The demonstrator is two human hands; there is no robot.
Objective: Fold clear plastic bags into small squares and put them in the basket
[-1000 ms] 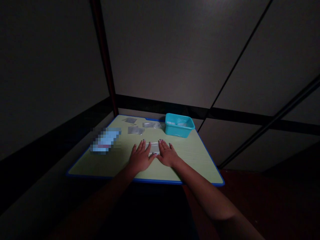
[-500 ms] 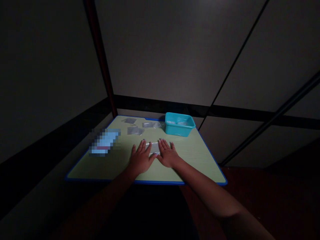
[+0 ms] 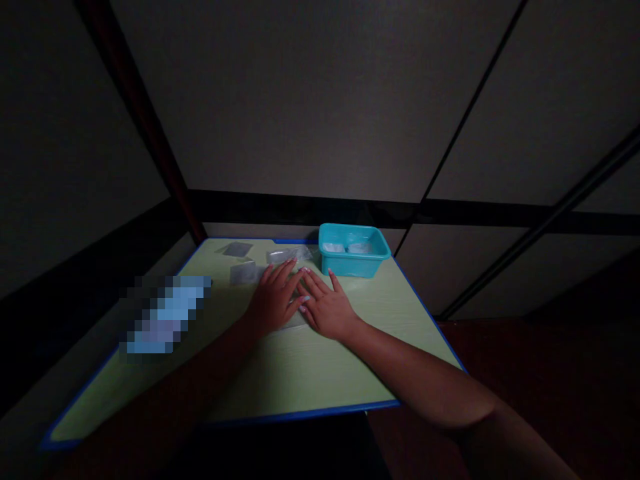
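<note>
Left hand (image 3: 273,300) and right hand (image 3: 327,310) are both flattened out over the table (image 3: 395,340), fingers spread, index tips and thumbs meeting or nearly so. The clear plastic (image 3: 294,324) is under them — mostly covered, with a bit poking out on the near side. A grayish sleeve (image 3: 243,273) sits right by the left fingertips; can't tell if they touch. Teal tub (image 3: 353,267) is just past the right hand, whitish stuff (image 3: 360,247) inside — blurred-out bluish thing (image 3: 173,310) off left.
</note>
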